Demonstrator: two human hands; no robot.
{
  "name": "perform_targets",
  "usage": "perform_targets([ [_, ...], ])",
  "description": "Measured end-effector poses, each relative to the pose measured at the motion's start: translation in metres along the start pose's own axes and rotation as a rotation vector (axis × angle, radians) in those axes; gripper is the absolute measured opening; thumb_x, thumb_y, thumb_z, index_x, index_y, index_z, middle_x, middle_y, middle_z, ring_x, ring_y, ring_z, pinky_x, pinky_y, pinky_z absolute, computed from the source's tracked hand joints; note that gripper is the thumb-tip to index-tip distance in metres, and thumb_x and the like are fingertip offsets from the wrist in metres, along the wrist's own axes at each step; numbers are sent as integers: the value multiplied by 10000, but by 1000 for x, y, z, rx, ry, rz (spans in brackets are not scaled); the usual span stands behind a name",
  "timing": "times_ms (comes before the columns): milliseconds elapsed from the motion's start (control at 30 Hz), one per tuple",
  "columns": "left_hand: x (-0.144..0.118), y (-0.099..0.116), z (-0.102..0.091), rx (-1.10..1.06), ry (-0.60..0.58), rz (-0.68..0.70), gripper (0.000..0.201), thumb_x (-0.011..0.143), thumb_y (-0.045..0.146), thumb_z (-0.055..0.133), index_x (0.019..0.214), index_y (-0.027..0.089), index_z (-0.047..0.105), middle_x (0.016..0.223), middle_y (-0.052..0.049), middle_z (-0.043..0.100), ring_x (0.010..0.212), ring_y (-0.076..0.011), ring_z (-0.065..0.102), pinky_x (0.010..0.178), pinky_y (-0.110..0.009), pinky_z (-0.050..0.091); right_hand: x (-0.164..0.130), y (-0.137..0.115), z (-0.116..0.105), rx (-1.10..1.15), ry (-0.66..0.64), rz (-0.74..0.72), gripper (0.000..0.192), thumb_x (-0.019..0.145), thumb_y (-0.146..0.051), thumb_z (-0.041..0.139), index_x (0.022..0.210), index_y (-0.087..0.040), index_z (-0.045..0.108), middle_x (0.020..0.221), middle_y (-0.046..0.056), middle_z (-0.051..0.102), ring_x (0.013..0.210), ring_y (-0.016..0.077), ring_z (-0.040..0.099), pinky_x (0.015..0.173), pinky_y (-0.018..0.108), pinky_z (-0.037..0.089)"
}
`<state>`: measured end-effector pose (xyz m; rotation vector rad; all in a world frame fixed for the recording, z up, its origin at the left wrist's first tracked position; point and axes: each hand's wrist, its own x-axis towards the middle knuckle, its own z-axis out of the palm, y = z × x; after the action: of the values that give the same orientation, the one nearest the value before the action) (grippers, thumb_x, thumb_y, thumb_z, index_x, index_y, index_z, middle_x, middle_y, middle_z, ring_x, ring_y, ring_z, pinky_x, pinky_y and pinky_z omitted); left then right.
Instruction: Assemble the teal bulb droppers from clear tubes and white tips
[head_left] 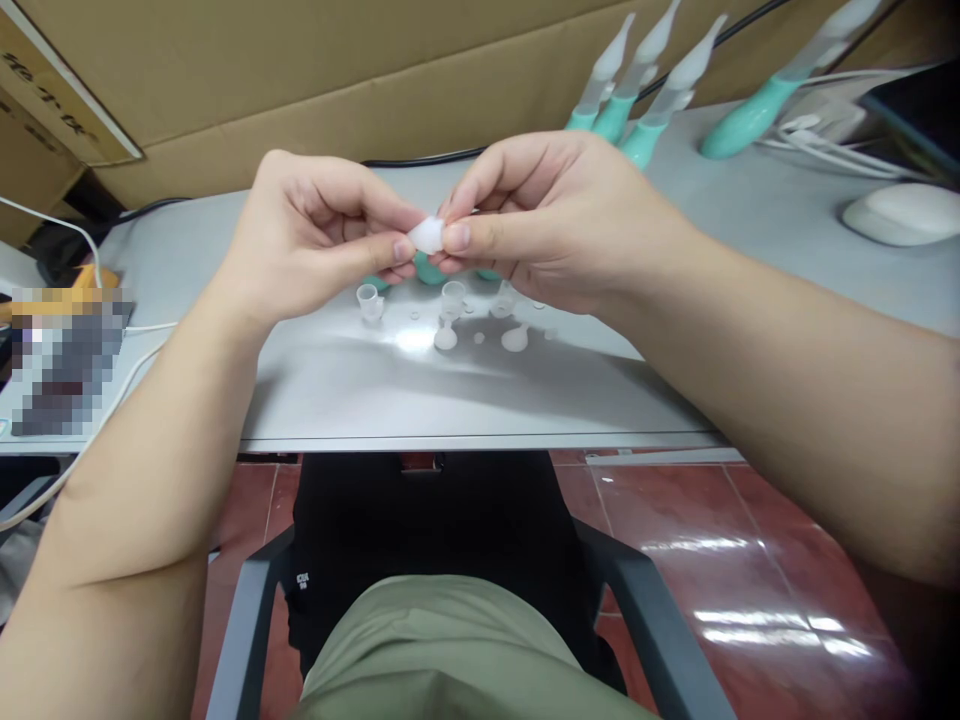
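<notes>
My left hand (315, 240) and my right hand (547, 215) meet above the grey table (420, 400), both pinching one small translucent white silicone tip (427, 236) between thumbs and forefingers. Below the hands lie several small clear silicone caps and cups, among them a little cup (368, 301) at the left, another cup (453, 297) in the middle and a rounded piece (515, 339) to the right. Teal parts (429, 270) show partly hidden under my fingers.
Several teal-handled tools with translucent tips (645, 100) lie at the back right, one more (757, 110) further right. A white mouse (900, 212) and white cables (825, 150) are at far right. Cardboard (300, 80) stands behind the table. A chair (450, 540) is below.
</notes>
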<state>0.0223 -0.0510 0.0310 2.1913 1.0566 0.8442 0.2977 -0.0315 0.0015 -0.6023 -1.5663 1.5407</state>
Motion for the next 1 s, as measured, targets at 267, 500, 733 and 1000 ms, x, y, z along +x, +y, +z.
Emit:
perform_targets([
  [267,0,-3,-6,69,-4,-51,581,1071,781,980,1269,235,969,1179,-26,975,1205,-343,1016,1170,-612,859,14,12,-1,180,-127,-70,337,800,-167,1235,957,-208,940,886,-16,930,824,132,883,829,220,752],
  [500,2,-4,-9,69,-12,0,522,1121,705,938,1326,226,970,1189,2,969,1222,-348,1022,1149,-603,839,11,11,0,201,-129,-153,425,787,-380,1325,924,-204,964,901,12,951,829,138,910,819,205,771],
  [733,6,-7,-7,63,14,-72,615,1072,749,942,1355,202,955,1243,-26,999,1214,-378,1020,1129,-647,835,12,19,4,78,-4,-310,413,756,-439,1333,875,-303,962,930,-15,952,831,187,892,862,316,810],
  [1000,1,3,-1,-70,12,-2,492,1107,633,1009,1259,169,950,1151,-36,1002,1126,-354,1032,1091,-572,864,14,16,0,66,-50,-268,496,676,-468,1360,835,-284,928,900,-8,939,796,177,873,816,311,794],
])
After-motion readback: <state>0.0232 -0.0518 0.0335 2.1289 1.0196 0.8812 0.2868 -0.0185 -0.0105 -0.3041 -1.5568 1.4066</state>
